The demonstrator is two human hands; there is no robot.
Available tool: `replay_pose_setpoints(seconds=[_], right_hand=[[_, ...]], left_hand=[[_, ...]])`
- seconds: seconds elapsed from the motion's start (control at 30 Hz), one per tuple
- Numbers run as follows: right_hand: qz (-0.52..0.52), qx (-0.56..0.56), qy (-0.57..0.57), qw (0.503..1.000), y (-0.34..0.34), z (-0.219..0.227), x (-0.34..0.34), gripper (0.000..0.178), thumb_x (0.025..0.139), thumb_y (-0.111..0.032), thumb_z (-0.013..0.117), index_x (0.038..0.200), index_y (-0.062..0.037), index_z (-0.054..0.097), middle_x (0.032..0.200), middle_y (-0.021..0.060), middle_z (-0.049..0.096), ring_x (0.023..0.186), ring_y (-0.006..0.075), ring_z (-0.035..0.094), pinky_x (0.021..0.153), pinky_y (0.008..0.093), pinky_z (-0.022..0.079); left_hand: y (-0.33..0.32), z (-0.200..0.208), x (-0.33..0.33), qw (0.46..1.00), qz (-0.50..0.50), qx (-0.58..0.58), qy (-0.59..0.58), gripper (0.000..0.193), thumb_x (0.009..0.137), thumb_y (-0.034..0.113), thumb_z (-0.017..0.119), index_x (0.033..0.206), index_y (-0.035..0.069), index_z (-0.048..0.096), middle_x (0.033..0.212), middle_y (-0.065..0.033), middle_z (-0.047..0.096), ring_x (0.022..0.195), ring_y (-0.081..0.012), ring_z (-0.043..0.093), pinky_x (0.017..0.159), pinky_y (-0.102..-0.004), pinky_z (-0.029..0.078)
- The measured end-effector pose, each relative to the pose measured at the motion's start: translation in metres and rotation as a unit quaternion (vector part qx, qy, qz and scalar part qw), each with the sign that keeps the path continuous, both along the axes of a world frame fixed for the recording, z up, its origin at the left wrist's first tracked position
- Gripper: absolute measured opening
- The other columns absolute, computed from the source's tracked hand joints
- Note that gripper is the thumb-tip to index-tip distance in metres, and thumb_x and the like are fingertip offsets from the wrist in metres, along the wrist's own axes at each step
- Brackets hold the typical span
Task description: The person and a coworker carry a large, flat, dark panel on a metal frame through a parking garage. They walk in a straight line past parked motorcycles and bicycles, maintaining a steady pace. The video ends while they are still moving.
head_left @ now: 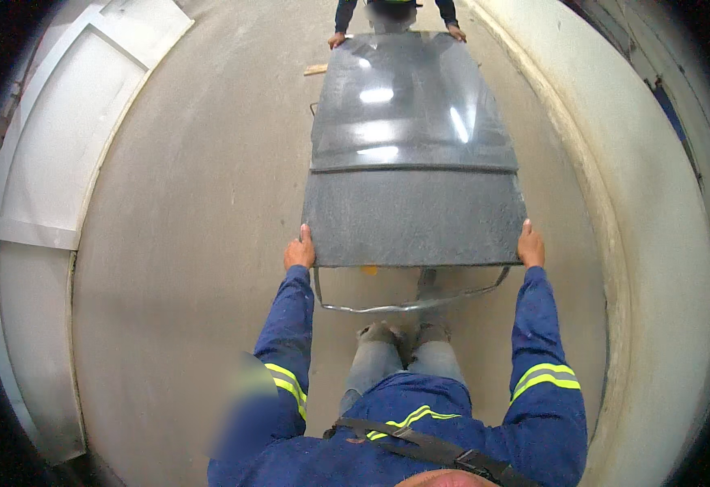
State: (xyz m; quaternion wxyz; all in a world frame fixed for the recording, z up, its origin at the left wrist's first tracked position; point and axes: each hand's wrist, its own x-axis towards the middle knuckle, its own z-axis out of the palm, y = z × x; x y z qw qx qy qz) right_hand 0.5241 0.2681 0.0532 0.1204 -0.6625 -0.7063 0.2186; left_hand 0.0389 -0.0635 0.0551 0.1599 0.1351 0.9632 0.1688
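Observation:
In front of me lies a wide dark grey stone-like slab (412, 217), its near part matte and its far part (404, 105) glossy with lamp reflections. A straight ridge or step crosses between the two parts; whether they are separate pieces I cannot tell. My left hand (300, 250) grips the near left corner, thumb along the edge. At the near right corner my right hand (531, 247) holds on the same way. Both sets of fingers are partly hidden under the slab. Below the near edge shows a bent metal bar (404, 308), apparently part of a cart frame underneath.
At the far end a co-worker's hands (336, 40) hold the other two corners. A pale wall (647, 243) runs along the right, white panels (38, 183) along the left. A small wooden piece (315, 70) sticks out left of the slab, above the concrete floor (185, 268).

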Motion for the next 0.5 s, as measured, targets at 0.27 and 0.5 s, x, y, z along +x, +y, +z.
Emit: replay_pose_setpoints(seconds=[0.27,0.5], right_hand=[[-0.046,-0.074,-0.001,0.996,0.011,0.036,-0.008,0.077,0.099,-0.053,0.019,0.11,0.0087,0.063,0.115,0.0327,0.059,0.113,0.0475,0.054,0.098,0.0518,0.04],[-0.063,-0.081,-0.012,0.995,0.041,0.006,0.016,0.076,0.099,-0.052,0.02,0.111,0.0102,0.062,0.115,0.0341,0.058,0.114,0.0451,0.055,0.097,0.052,0.041]], left_hand=[[0.023,-0.004,-0.017,1.0,-0.004,-0.016,-0.022,0.094,0.09,0.073,0.023,0.109,-0.009,0.065,0.113,-0.032,0.061,0.112,-0.0441,0.057,0.095,-0.0494,0.043],[0.042,-0.008,0.021,1.0,0.01,0.001,-0.022,0.092,0.09,0.072,0.024,0.104,-0.009,0.067,0.107,-0.0325,0.063,0.106,-0.0463,0.059,0.092,-0.0512,0.044]])
